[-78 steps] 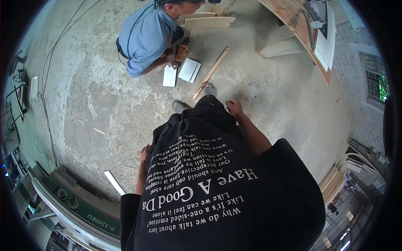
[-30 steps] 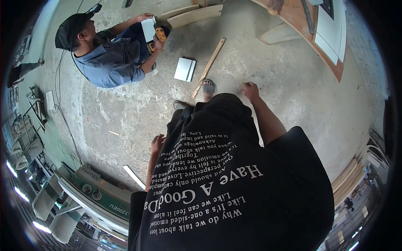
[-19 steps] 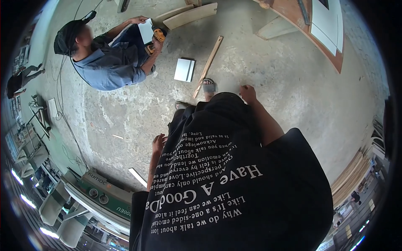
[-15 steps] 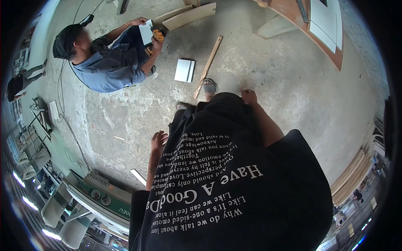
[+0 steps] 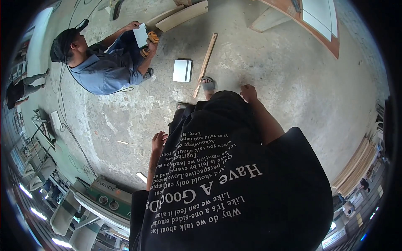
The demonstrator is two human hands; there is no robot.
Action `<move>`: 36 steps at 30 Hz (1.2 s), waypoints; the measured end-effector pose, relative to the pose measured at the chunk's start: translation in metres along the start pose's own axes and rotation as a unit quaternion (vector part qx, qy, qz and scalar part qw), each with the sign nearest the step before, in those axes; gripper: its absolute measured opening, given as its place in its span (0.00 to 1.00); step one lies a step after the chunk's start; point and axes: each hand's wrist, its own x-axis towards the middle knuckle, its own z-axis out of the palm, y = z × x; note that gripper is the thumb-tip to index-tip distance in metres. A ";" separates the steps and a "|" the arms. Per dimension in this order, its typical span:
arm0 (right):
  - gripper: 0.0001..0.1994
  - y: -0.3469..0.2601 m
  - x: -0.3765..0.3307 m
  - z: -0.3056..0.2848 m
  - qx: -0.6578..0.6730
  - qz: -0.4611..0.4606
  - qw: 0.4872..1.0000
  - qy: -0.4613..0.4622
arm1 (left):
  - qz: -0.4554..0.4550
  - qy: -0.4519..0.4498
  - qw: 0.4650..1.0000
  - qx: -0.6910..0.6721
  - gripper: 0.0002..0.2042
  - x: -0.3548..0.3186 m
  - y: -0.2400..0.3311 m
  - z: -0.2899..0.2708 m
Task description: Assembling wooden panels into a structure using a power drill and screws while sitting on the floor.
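I stand on a concrete floor, and my black printed shirt fills the lower middle of the view. My left hand [image 5: 159, 140] hangs empty at my side, fingers loosely apart, near my hip. My right hand [image 5: 249, 92] hangs at my other side, curled with nothing in it, close to my sandalled foot [image 5: 208, 85]. A white flat panel [image 5: 182, 70] and a long wooden strip [image 5: 205, 65] lie on the floor just ahead of my feet.
A crouching co-worker in a blue shirt [image 5: 104, 73] holds a white panel [image 5: 140, 34] and a yellow-black drill [image 5: 148, 44]. Wooden boards [image 5: 182, 16] lie beyond. A wood-framed panel [image 5: 318, 21] stands top right, a green machine [image 5: 109, 198] lower left, and stacked boards [image 5: 356, 167] at the right.
The co-worker has picked one white panel up off the floor and now holds it with the drill. The view has turned, shifting the co-worker leftward. My hands have stayed at my sides.
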 end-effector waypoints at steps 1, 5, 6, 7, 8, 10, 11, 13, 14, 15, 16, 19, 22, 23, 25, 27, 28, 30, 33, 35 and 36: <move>0.19 -0.005 -0.002 0.002 0.020 0.006 1.000 -0.009 | -0.055 0.014 0.996 -0.066 0.21 0.001 -0.004 -0.004; 0.19 0.008 0.010 0.007 0.035 0.010 0.999 0.002 | -0.069 0.014 0.995 -0.068 0.21 -0.002 0.009 0.005; 0.19 0.009 0.011 0.009 0.034 0.009 0.999 0.002 | -0.022 0.006 1.000 -0.008 0.22 -0.006 0.012 0.007; 0.18 0.011 0.011 0.011 0.032 0.009 0.999 0.008 | 0.025 -0.003 0.998 0.052 0.22 -0.008 0.015 0.009; 0.18 0.008 0.010 0.013 0.033 0.007 0.999 0.009 | 0.023 0.002 0.998 0.053 0.22 -0.007 0.007 0.003; 0.18 0.007 0.010 0.014 0.023 0.002 1.000 0.002 | 0.115 -0.027 0.992 0.049 0.23 0.002 -0.020 -0.009; 0.19 0.007 0.013 0.014 0.009 -0.003 1.000 0.004 | 0.116 -0.027 0.992 0.046 0.23 0.003 -0.021 -0.008; 0.19 0.008 0.014 0.013 0.001 -0.002 1.000 0.006 | 0.126 -0.027 0.991 0.025 0.22 0.004 -0.022 -0.006; 0.19 0.009 0.015 0.015 -0.002 0.003 1.000 0.008 | 0.127 -0.027 0.991 0.025 0.22 0.002 -0.017 -0.004; 0.19 0.012 0.015 0.015 -0.003 0.004 1.000 0.010 | 0.091 -0.016 0.996 0.020 0.22 -0.001 -0.010 0.001; 0.19 0.014 0.016 0.014 0.000 0.001 1.000 0.010 | 0.055 -0.005 0.998 0.015 0.22 -0.004 -0.002 0.006; 0.19 0.008 0.013 0.012 0.004 -0.004 1.000 0.004 | -0.067 0.036 0.995 -0.070 0.22 -0.007 0.011 0.008; 0.19 0.007 0.013 0.007 0.000 -0.011 1.000 0.004 | -0.075 0.043 0.992 -0.091 0.22 -0.007 0.005 0.007; 0.19 0.008 0.013 0.005 -0.001 -0.013 1.000 0.008 | -0.074 0.042 0.992 -0.092 0.22 -0.006 0.007 0.009; 0.19 0.009 0.014 0.003 0.017 -0.008 1.000 0.008 | -0.081 0.046 0.992 -0.088 0.21 -0.005 0.010 0.011; 0.19 0.008 0.011 0.003 0.037 -0.002 0.999 0.006 | -0.064 0.042 0.994 -0.080 0.21 -0.006 0.011 0.010; 0.19 0.007 0.010 0.002 0.036 0.000 0.999 0.003 | -0.046 0.038 0.996 -0.071 0.21 -0.007 0.012 0.010; 0.19 0.005 0.008 0.001 0.036 0.000 0.999 -0.001 | -0.005 0.029 0.999 -0.030 0.21 -0.006 0.007 0.006; 0.20 0.004 0.007 0.001 0.037 -0.002 0.999 -0.010 | 0.028 0.019 0.999 0.010 0.20 -0.007 0.009 0.005; 0.20 0.004 0.008 0.002 0.029 0.003 1.000 -0.007 | 0.020 0.019 1.000 0.008 0.20 -0.007 0.013 0.006; 0.20 0.006 0.008 0.003 0.029 0.004 1.000 -0.006 | -0.019 0.031 0.999 -0.027 0.20 -0.008 0.015 0.008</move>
